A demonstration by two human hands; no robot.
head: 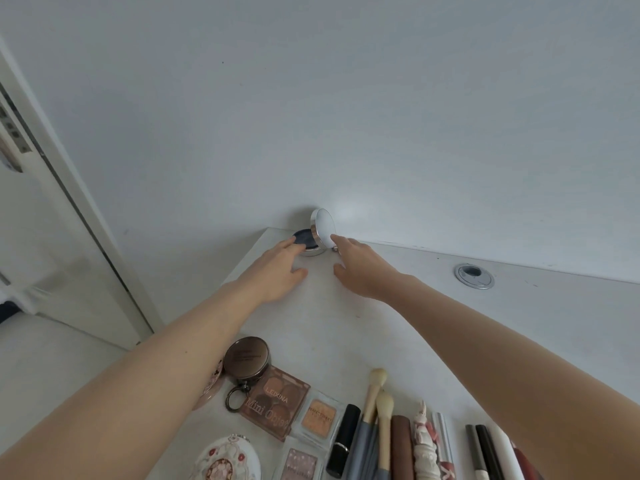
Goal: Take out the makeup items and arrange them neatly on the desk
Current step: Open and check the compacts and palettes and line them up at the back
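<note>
Head view: both hands reach an open compact (313, 239) at the worktop's (346, 306) far corner, left fingers (289, 244) straight on its base, right fingers (337, 240) touching its lid. Near the person, palettes, brushes and lipsticks already lie in a row; arranging looks nearly finished.

Plain white wall (346, 98), white desk (519, 306), door frame (69, 209) left

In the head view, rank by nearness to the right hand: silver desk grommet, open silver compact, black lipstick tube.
From the right hand:
1. Open silver compact, at the fingertips, far desk corner.
2. Silver desk grommet, off to the right.
3. Black lipstick tube, near edge, in the row.
</note>
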